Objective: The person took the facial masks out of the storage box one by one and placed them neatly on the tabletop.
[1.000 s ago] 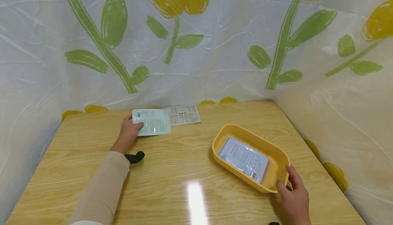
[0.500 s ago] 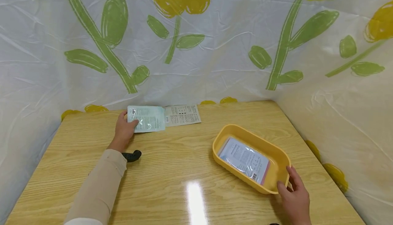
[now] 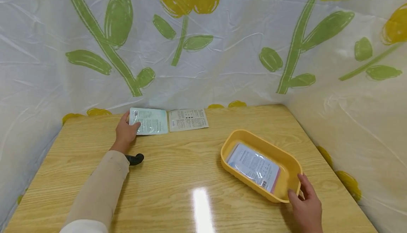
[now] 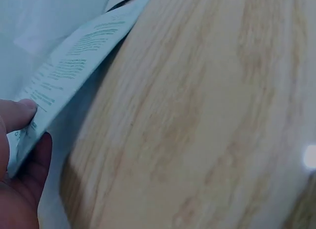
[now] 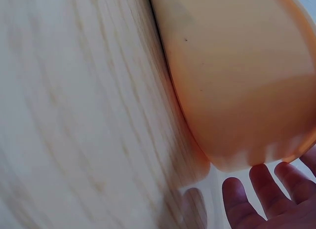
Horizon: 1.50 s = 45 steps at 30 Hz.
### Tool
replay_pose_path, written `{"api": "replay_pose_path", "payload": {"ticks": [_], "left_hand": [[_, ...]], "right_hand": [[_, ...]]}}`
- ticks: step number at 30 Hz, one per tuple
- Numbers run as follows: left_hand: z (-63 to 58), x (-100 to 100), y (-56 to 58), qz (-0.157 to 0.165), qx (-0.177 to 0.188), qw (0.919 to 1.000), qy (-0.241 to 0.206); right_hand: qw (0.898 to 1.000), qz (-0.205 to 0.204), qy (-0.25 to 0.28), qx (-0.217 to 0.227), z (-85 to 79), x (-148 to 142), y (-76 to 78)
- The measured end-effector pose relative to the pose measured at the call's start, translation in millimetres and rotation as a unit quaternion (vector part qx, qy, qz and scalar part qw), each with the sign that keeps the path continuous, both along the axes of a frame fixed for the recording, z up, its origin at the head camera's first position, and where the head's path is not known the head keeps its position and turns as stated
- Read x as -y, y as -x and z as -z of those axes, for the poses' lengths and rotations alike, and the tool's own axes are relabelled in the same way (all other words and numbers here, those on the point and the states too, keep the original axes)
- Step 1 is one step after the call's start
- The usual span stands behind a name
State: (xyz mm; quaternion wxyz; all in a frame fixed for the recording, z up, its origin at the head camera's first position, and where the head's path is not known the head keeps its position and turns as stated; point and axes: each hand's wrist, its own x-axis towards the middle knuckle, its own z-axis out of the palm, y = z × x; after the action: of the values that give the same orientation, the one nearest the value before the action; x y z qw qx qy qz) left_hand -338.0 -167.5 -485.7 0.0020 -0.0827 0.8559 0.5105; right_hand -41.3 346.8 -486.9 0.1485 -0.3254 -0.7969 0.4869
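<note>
My left hand (image 3: 125, 133) pinches the left edge of a flat mint-green sachet (image 3: 152, 121) with printed text, at the back left of the table. In the left wrist view, the thumb lies on top of the sachet (image 4: 74, 71) and the fingers are beneath; its near edge is lifted off the wood. A second, greyish printed sachet (image 3: 188, 119) lies just right of it. At the right end of a yellow oblong basin (image 3: 229, 139), my right hand (image 3: 306, 204) holds the rim. Inside that basin lies a pale sachet (image 3: 254, 167) with a pink edge.
The wooden table (image 3: 178, 165) ends at a white, flower-printed sheet (image 3: 222, 56) hanging behind and at both sides. A black curved piece (image 3: 135, 159) sticks out by the left wrist.
My left hand has moved the mint-green sachet left and slightly back, away from the greyish one, opening a narrow gap between them. The right hand and basin stay about where they were.
</note>
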Motion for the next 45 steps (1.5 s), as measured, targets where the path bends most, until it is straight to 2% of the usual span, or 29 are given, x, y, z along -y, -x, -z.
{"api": "replay_pose_path", "payload": {"ticks": [4, 10, 17, 26, 32, 35, 40, 45], "left_hand": [[1.8, -1, 1.0, -0.005, -0.008, 0.9996, 0.026], [3.6, -4, 2.2, -0.022, -0.008, 0.9989, 0.041], [4.2, -4, 4.3, 0.007, -0.022, 0.9983, 0.053], [4.6, -3, 5.1, 0.038, -0.003, 0.997, 0.067], [2.6, -8, 4.4, 0.054, -0.044, 0.9949, 0.074], [-1.7, -16, 2.3, 0.058, -0.075, 0.9933, 0.066], [-11.9, -36, -2.7, 0.07, -0.114, 0.9909, 0.017], [-18.3, -54, -8.3, 0.101, -0.111, 0.9883, -0.026]], "right_hand": [[1.0, 0.001, -0.001, -0.004, -0.1, 1, -0.1], [1.0, 0.002, -0.003, -0.008, -0.5, 2, -0.1], [1.0, 0.001, -0.001, 0.001, -0.3, 1, 0.3], [1.0, -0.002, 0.003, -0.005, -2.3, 3, -0.3], [1.0, -0.001, -0.005, -0.005, -2.9, 2, -0.2], [1.0, -0.004, -0.011, -0.004, -2.9, 1, 0.2], [1.0, -0.009, -0.011, -0.006, -2.8, 1, 0.8], [1.0, -0.006, -0.011, -0.006, -3.3, 2, 0.0]]}}
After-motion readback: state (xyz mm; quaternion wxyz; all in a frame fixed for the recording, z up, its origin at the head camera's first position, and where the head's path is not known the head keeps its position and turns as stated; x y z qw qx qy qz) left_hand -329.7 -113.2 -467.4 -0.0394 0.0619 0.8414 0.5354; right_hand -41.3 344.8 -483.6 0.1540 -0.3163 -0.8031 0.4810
